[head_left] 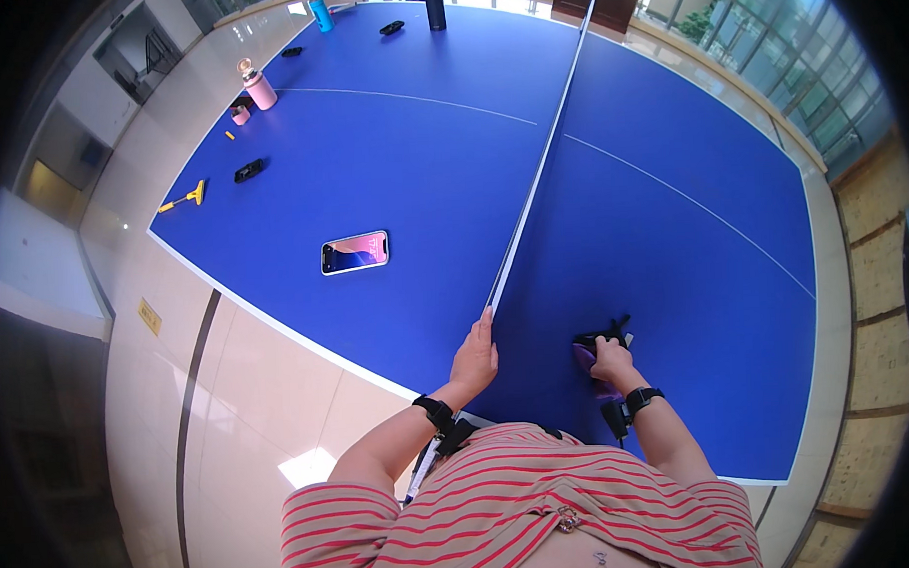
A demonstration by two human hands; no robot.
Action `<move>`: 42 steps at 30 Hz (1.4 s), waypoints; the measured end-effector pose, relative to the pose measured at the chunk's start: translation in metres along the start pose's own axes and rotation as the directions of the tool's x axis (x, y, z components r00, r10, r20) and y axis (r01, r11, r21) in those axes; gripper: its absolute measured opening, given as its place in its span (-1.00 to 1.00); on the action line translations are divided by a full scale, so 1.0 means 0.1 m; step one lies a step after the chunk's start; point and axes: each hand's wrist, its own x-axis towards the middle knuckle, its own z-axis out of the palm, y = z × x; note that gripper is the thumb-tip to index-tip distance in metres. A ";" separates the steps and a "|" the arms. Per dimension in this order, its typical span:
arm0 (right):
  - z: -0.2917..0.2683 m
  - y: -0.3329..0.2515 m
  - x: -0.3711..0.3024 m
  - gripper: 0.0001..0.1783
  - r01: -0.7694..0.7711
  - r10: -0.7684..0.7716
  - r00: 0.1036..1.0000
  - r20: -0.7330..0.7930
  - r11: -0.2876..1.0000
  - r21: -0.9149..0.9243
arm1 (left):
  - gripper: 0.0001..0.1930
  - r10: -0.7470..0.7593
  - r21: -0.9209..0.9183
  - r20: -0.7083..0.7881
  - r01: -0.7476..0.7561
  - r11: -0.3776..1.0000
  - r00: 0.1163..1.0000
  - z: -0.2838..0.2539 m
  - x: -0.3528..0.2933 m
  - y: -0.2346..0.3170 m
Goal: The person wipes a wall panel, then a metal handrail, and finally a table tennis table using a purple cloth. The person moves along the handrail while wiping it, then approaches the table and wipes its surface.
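Observation:
My left hand [474, 361] is at the near end of the table tennis net [537, 184], its fingers along the white top tape and closed on it. To the right of the net, my right hand [611, 361] is closed round a black and purple item [583, 356] low over the blue table [674, 266]. Dark straps or prongs stick out past its fingers. My grip covers much of the item, so I cannot make out its kind. Both wrists wear black bands.
A phone [355, 252] with a lit screen lies left of the net. Farther left are a yellow scraper [184, 197], a black object [249, 171] and a pink bottle [259, 90]. A blue bottle [321, 15] and a dark bottle [435, 9] stand at the far edge.

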 end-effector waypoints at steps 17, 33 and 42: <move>-0.03 -0.01 -0.02 -0.43 0.009 -0.009 1.000 0.008 1.000 -0.014 | -0.33 -0.110 -0.313 0.172 0.160 0.936 0.979 -0.35 0.18 -0.02; 0.03 0.07 0.06 -0.47 0.025 -0.025 1.000 0.018 1.000 0.000 | -0.21 -0.183 0.489 -0.233 0.278 0.827 0.955 -1.18 0.86 -1.58; 0.00 0.08 0.05 -0.45 0.014 -0.014 0.998 0.056 1.000 0.014 | -0.04 -0.112 0.650 -0.332 0.313 0.693 0.937 -1.42 1.16 -1.76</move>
